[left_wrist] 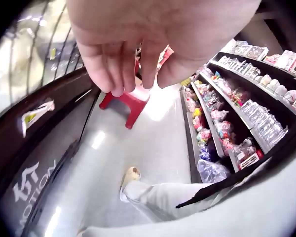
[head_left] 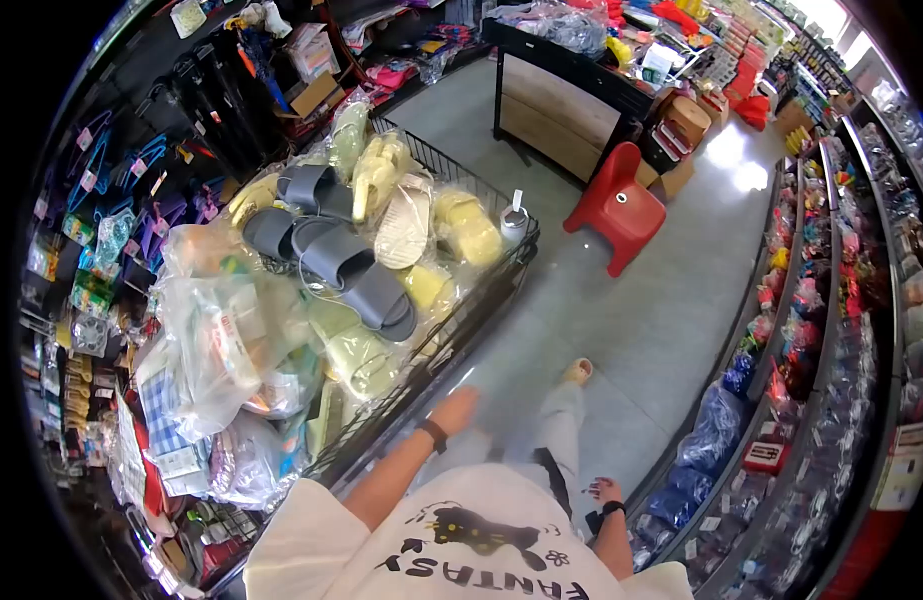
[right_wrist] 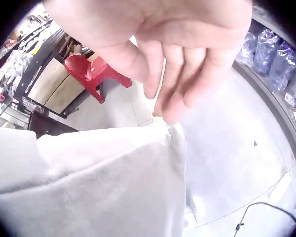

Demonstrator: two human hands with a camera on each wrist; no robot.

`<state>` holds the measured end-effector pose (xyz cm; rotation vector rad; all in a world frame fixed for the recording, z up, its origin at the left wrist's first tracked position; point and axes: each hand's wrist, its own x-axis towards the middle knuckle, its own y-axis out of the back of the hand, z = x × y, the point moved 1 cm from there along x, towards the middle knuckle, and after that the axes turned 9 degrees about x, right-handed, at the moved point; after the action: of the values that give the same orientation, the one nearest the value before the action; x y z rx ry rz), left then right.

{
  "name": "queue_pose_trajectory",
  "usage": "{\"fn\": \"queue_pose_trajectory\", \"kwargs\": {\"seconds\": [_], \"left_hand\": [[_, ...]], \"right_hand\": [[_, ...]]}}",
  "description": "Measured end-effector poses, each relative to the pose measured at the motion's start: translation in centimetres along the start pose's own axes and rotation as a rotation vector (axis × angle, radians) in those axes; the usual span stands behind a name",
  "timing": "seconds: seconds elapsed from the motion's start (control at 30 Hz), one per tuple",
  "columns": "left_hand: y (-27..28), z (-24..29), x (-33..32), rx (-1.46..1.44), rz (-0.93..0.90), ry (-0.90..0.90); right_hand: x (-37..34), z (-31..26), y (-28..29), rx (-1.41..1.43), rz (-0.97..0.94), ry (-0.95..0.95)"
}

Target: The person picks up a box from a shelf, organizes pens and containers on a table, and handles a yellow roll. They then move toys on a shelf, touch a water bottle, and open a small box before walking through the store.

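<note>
Left hand (head_left: 454, 408) hangs empty beside the wire bin (head_left: 493, 290), fingers loosely bent, close together; right hand (head_left: 606, 490) also empty, fingers relaxed. Grey slippers (head_left: 333, 250) lie heaped in the bin. Likely hazards: a careless left swing knocks the bin's edge; the uneven pile slides if disturbed; the red chair (head_left: 621, 208) in the aisle trips the walker.

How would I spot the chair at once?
Start from the wire basket heaped with slippers, then look across the floor to the black table with wooden panels. The chair stands on the floor beside the table's right end in the head view. Unlike the dark-framed table, it is red all over, with a backrest and splayed legs.
</note>
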<state>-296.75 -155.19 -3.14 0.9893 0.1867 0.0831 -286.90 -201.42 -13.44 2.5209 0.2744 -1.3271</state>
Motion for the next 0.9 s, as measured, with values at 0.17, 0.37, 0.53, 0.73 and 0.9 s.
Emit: {"fn": "queue_pose_trajectory", "kwargs": {"seconds": [0.17, 0.37, 0.53, 0.73, 0.9], "left_hand": [[5.2, 5.6, 10.3, 0.164, 0.214, 0.048], [11.7, 10.8, 22.2, 0.388, 0.503, 0.395], [13.7, 8.3, 29.4, 0.494, 0.555, 0.589], [15.2, 5.4, 33.2, 0.424, 0.483, 0.707], [17.7, 4.1, 34.8, 0.292, 0.450, 0.729]], "right_hand": [[6.3, -6.9, 3.4, 0.001, 0.033, -0.068], [14.4, -21.3, 9.5, -0.053, 0.053, 0.003], [23.2, -32.6, 10.7, -0.147, 0.002, 0.134], [30.2, -47.3, 0.9, -0.522, -0.242, 0.350], [34.2, -58.2, -9.1, -0.552, -0.397, 0.342]]}}
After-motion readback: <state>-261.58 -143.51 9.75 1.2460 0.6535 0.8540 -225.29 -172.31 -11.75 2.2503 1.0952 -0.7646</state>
